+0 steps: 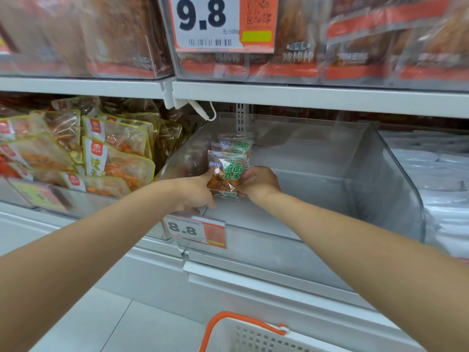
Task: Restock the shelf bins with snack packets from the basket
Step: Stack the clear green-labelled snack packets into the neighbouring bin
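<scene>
Shelf bin (330,174) is nearly bare: left hand (200,191) and right hand (258,184) each pinch the snack packet (227,174) inside its front left corner; set it upright against the rear packet (234,143).

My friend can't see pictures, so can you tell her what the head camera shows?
Two hands, left hand and right hand, hold small green-labelled snack packets inside a clear, almost bare shelf bin. An 8.8 price tag hangs on its front, and a white basket with an orange handle sits below.
</scene>
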A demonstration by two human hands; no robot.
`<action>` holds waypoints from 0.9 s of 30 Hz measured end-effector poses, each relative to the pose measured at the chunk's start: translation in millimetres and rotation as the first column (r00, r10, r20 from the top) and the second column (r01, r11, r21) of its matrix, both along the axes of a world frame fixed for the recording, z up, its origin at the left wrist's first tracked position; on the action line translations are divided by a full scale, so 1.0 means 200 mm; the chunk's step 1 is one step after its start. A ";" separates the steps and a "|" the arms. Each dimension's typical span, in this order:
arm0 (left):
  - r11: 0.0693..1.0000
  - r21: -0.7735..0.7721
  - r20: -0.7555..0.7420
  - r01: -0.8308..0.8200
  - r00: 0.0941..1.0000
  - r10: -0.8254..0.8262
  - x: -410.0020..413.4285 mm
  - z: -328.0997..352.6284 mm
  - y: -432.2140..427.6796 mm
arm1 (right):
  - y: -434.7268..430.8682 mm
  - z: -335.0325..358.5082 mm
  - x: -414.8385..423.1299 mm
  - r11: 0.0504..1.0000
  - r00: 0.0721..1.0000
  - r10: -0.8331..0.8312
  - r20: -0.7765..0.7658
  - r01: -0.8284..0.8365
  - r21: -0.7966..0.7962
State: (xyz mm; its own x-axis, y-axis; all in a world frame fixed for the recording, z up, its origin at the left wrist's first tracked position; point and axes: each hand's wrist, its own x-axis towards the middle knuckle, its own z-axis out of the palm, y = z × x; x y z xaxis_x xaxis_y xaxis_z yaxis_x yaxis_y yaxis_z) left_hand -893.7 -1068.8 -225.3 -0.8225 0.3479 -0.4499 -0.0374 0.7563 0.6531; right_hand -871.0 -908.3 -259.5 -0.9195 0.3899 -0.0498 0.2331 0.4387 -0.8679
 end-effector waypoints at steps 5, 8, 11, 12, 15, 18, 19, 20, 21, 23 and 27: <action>1.000 -0.002 0.010 -0.007 1.000 0.007 0.04 0.02 0.01 | 0.00 -0.01 -0.01 0.995 0.999 -0.038 -0.004 0.037 -0.094; 1.000 0.008 -0.009 -0.020 1.000 0.020 0.06 0.05 0.01 | 0.01 -0.02 -0.02 0.993 0.999 -0.024 0.028 0.027 -0.111; 0.999 0.036 -0.022 -0.015 1.000 0.016 0.10 0.09 0.01 | 0.04 0.00 0.00 0.997 0.993 -0.070 0.090 0.068 0.024; 0.999 0.043 -0.030 -0.011 0.999 0.012 0.13 0.12 0.01 | 0.05 0.03 0.03 0.993 0.993 -0.070 0.095 0.060 0.105; 1.000 -0.019 -0.173 -0.018 0.985 0.014 0.24 0.19 0.04 | 0.09 0.16 0.16 0.953 1.000 0.017 0.006 -0.018 0.304; 0.994 -0.066 -0.464 -0.091 0.885 0.050 0.35 0.21 0.07 | 0.08 0.26 0.36 0.920 0.987 0.112 -0.119 -0.057 0.388; 0.992 -0.039 -0.544 -0.119 0.835 0.079 0.40 0.22 0.08 | 0.07 0.28 0.43 0.901 0.978 0.135 -0.158 -0.054 0.430; 0.991 -0.006 -0.601 -0.135 0.793 0.104 0.47 0.24 0.10 | 0.06 0.30 0.49 0.883 0.966 0.154 -0.209 -0.040 0.468; 0.991 0.021 -0.633 -0.133 0.766 0.116 0.54 0.25 0.12 | 0.06 0.32 0.56 0.868 0.949 0.170 -0.266 -0.016 0.496; 0.993 0.063 -0.629 -0.100 0.768 0.117 0.68 0.27 0.17 | 0.04 0.35 0.72 0.852 0.908 0.201 -0.367 0.023 0.524; 0.996 0.069 -0.568 -0.050 0.819 0.080 0.95 0.21 0.22 | 0.02 0.28 1.03 0.891 0.899 0.150 -0.412 0.058 0.450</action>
State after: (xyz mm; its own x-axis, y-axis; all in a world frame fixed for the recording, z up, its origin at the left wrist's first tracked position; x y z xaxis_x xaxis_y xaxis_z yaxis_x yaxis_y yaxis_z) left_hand -702.9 -1023.9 -182.9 -0.9482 0.2933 0.1223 0.3050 0.7321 0.6092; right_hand -664.1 -904.8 -202.8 -0.8254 0.2314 0.5149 -0.1422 0.7975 -0.5863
